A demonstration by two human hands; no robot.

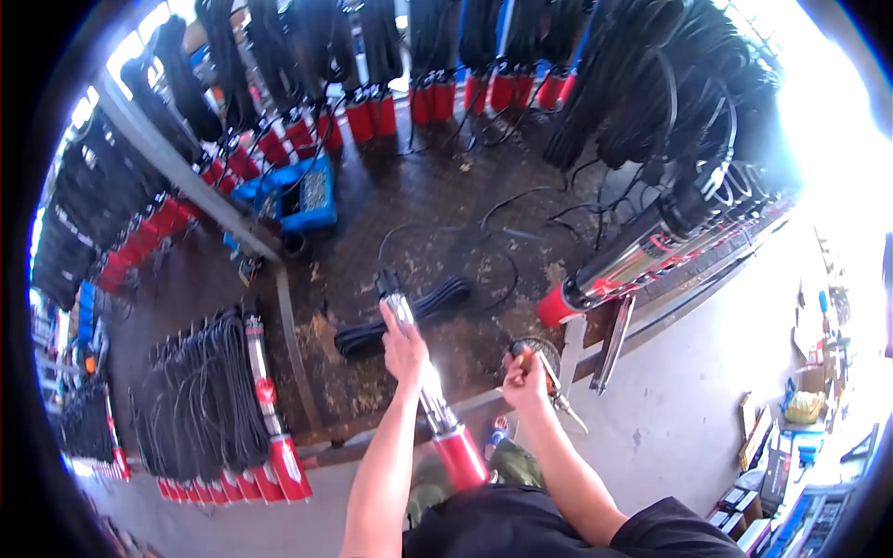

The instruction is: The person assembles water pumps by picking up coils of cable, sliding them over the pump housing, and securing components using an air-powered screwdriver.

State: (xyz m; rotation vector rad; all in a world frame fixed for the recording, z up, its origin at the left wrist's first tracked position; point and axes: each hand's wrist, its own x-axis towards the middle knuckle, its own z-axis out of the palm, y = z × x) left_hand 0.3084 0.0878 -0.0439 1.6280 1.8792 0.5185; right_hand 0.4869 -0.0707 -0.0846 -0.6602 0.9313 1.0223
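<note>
Steel pump (pixel 423 377) with a red end sits in your left hand (pixel 404 349), fingers wrapped round its middle; its black cable coil (pixel 400 318) lies just beyond that hand on the brown floor (pixel 437 200); your right hand (pixel 526 377) is closed on an orange-handled tool (pixel 539 367), near the pump's right; another pump (pixel 642 251) lies further right on a rack (pixel 707 265).

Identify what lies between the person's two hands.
In the head view, only bare dark floor separates the left hand, gripping the steel pump, from the right hand.
</note>
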